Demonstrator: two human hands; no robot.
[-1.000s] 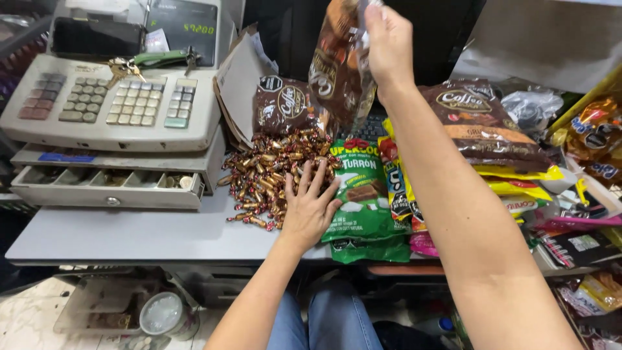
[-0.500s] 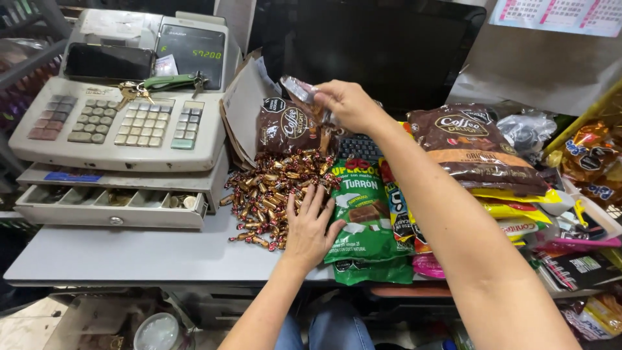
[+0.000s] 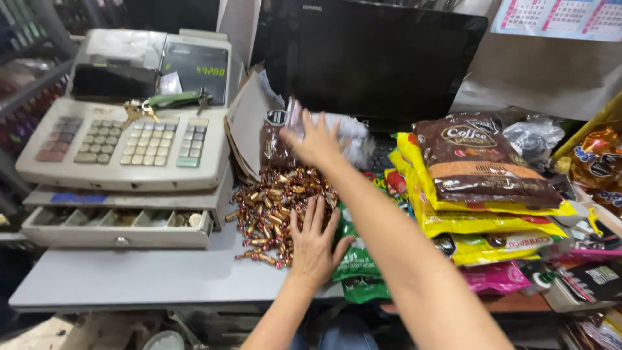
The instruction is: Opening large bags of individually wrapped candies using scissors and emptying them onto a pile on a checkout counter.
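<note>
Left hand (image 3: 315, 243) flat, open on loose, light, slippery candies (image 3: 275, 207) near table's front edge; right hand (image 3: 315, 141) spread on crinkly soft bag (image 3: 337, 133), best pinched at top.

1. You have two hands in view: the left hand (image 3: 314, 246) and the right hand (image 3: 316, 141).
2. One cash register (image 3: 129, 139).
3. One heap of wrapped candies (image 3: 272, 204), too many to count.
4. One dark monitor (image 3: 376, 58).

A heap of gold-and-red wrapped candies (image 3: 275, 204) is lying loose on the grey counter. A crumpled clear bag (image 3: 343, 133) is resting behind it.
</note>
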